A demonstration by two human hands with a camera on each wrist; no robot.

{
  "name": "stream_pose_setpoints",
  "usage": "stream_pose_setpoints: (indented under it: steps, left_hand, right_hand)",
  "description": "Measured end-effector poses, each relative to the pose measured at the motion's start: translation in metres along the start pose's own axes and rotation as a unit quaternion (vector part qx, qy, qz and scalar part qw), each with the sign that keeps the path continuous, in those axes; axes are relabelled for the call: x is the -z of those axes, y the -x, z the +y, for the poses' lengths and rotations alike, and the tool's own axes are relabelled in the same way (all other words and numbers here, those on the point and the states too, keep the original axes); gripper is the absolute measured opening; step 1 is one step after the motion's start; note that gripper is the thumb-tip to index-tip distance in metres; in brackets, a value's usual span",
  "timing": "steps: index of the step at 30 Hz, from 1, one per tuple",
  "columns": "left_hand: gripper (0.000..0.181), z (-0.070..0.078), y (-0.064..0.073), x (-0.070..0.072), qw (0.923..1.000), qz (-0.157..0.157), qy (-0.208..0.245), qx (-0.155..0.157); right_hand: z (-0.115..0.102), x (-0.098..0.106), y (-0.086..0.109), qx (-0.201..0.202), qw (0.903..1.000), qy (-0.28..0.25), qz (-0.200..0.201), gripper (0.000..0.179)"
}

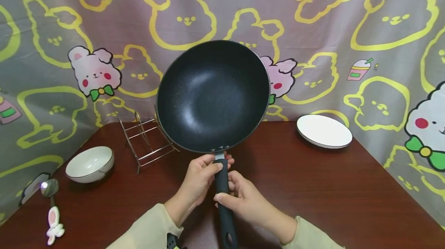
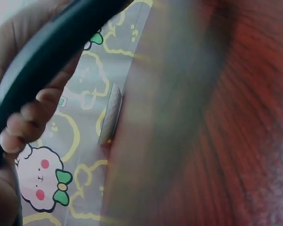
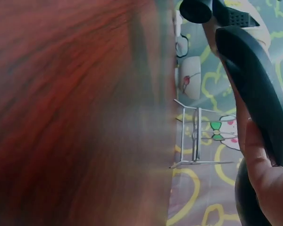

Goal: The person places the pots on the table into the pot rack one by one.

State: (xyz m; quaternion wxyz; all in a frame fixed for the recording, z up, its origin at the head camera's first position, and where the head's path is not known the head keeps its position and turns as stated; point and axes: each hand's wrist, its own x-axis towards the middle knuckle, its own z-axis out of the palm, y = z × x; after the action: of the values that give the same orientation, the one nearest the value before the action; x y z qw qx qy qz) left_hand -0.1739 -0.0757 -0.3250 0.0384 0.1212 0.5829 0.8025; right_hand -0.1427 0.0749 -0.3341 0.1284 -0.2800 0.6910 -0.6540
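A black wok is held up and tilted in the head view, its dark inner surface facing me and its long handle pointing down toward me. My left hand grips the handle at its top, close under the pan, with the thumb on the front. Lower down, my right hand holds the same handle, thumb across it. In the left wrist view, fingers curl around the dark handle. The right wrist view shows the handle with the right hand around it.
A wire rack stands behind the wok's left side. Left of it are a white bowl and a spoon with a rabbit-shaped handle. A white plate lies at the back right of the brown table. A patterned curtain hangs behind.
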Motion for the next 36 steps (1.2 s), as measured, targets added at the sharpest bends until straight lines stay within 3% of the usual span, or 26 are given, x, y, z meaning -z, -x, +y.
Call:
stream_pose_setpoints:
  steps: [4,8,15,21,29,36]
  left_hand:
    - [0.031,0.003,0.002,-0.006,0.9977,0.058,-0.033,-0.004]
    - [0.028,0.005,0.004,-0.011,0.9895,0.109,-0.095,-0.006]
    - [0.022,0.008,0.005,-0.012,0.9719,0.157,-0.173,-0.031]
    - [0.018,0.014,0.005,-0.011,0.9588,0.161,-0.228,-0.054]
    - [0.017,0.028,0.005,-0.001,0.9233,0.135,-0.334,-0.133]
    - [0.017,0.033,0.005,0.006,0.9086,0.151,-0.365,-0.136]
  right_hand:
    - [0.004,-0.002,-0.003,0.03,0.9973,0.066,-0.004,0.036]
    - [0.009,-0.004,-0.006,0.065,0.9905,0.121,-0.004,0.036]
    - [0.015,-0.009,-0.012,0.16,0.9645,0.21,0.007,0.029]
    - [0.011,-0.01,-0.019,0.196,0.9404,0.277,0.022,0.031]
    - [0.0,-0.016,-0.029,0.181,0.942,0.281,0.025,0.031]
    - [0.002,-0.021,-0.037,0.185,0.9263,0.324,0.054,0.034]
